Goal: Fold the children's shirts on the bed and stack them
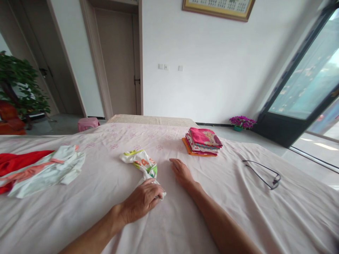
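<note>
My left hand (145,198) is closed on the near end of a crumpled white cloth garment (144,159) with green, yellow and orange print. The garment lies bunched on the pale pink sheet (103,208), and its far end spreads away to the left. To the right of it, my right hand (181,172) rests on the sheet with its fingers stretched out and nothing in them. Just beyond that hand stands a neat stack of folded cloths (203,143), a bright pink one on top and an orange one at the bottom.
Red and white clothes (47,169) lie loosely at the left. Black-framed glasses (265,174) rest on the sheet at the right. Past the bed are a pink stool (88,124), purple flowers in a green pot (237,128) and a leafy plant (21,84).
</note>
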Motion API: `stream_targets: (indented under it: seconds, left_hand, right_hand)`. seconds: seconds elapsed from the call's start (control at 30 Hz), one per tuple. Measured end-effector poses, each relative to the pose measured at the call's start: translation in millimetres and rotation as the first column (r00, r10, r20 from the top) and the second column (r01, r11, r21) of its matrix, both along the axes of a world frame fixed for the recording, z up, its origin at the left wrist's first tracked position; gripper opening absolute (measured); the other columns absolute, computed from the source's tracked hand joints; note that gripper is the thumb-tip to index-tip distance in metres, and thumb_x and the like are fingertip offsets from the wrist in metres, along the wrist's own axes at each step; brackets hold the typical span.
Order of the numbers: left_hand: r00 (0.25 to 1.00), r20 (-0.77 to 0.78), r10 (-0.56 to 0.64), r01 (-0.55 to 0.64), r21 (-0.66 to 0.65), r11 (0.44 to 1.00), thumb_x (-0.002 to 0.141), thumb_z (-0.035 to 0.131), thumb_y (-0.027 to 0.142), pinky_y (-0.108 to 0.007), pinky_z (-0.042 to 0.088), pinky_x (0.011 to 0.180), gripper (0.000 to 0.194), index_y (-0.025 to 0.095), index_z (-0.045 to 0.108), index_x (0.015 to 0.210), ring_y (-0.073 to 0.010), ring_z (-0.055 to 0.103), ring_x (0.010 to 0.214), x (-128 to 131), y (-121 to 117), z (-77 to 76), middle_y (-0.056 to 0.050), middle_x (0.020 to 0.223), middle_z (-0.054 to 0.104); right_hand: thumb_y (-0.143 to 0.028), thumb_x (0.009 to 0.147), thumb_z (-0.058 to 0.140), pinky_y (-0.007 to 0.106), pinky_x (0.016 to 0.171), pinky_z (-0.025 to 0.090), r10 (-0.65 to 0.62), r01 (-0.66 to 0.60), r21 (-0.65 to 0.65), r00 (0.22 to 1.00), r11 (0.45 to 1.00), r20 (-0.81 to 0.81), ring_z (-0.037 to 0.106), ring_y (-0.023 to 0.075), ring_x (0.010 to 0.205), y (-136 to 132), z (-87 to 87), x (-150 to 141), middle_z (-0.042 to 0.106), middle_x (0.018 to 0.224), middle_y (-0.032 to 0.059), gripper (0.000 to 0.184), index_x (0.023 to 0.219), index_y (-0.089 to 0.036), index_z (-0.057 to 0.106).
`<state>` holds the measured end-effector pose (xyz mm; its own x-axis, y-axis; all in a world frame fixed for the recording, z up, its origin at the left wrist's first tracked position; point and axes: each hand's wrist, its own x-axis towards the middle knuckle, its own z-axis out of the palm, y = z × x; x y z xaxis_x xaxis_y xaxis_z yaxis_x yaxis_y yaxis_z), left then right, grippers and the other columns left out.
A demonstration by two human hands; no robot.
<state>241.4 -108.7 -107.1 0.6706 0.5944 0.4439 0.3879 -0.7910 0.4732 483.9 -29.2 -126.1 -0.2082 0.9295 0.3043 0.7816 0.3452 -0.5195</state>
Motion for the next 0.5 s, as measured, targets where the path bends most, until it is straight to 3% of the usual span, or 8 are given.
stream_targets:
  seconds: [0.1, 0.2, 0.33, 0.5]
  left_hand:
    - [0.997, 0.009, 0.081, -0.080, -0.031, 0.996, 0.093, 0.050, 0.025, -0.031, 0.048, 0.097, 0.011, 0.025, 0.060, 0.094, -0.0163, 0.066, 0.096, -0.7, 0.6, -7.7, -0.002, 0.095, 0.071]
    - [0.923, 0.119, 0.366, -0.349, -0.142, 0.926, 0.093, 0.048, 0.035, -0.029, 0.052, 0.086, 0.017, 0.025, 0.059, 0.101, -0.0179, 0.067, 0.094, -14.6, 12.4, -12.6, -0.004, 0.100, 0.071]
    - [0.681, 0.244, 0.690, -0.661, -0.201, 0.723, 0.092, 0.043, 0.041, -0.032, 0.050, 0.093, 0.027, 0.023, 0.057, 0.107, -0.0214, 0.066, 0.103, -43.5, 32.7, -8.6, -0.006, 0.110, 0.070]
    - [0.369, 0.143, 0.918, -0.880, -0.265, 0.395, 0.089, 0.042, 0.046, -0.036, 0.051, 0.084, 0.036, 0.023, 0.062, 0.108, -0.0254, 0.067, 0.095, -103.4, 61.2, -6.3, -0.006, 0.103, 0.071]
  right_hand:
    - [-0.028, 0.097, 0.040, 0.029, 0.101, 0.043, 0.038, -0.039, 0.004, 0.999, 0.999, 0.021, 0.060, 0.0191, 0.114, -2.2, 1.5, 0.4, 0.066, 0.124, 0.0078, 0.038, 0.127, -0.020, 0.062]
    - [-0.024, 0.095, 0.045, 0.030, 0.103, 0.041, 0.103, -0.106, 0.021, 0.988, 0.994, 0.112, 0.059, 0.0198, 0.115, -5.8, 4.2, -2.7, 0.067, 0.124, 0.0065, 0.033, 0.120, -0.022, 0.067]
    - [-0.021, 0.094, 0.046, 0.031, 0.106, 0.039, 0.129, -0.140, 0.048, 0.974, 0.989, 0.185, 0.057, 0.0190, 0.119, -9.1, 7.6, -6.8, 0.065, 0.129, 0.0053, 0.034, 0.119, -0.022, 0.067]
    - [-0.020, 0.094, 0.045, 0.031, 0.105, 0.039, 0.145, -0.157, 0.053, 0.972, 0.986, 0.184, 0.057, 0.0186, 0.118, -9.4, 8.2, -6.4, 0.065, 0.127, 0.0061, 0.033, 0.119, -0.021, 0.068]
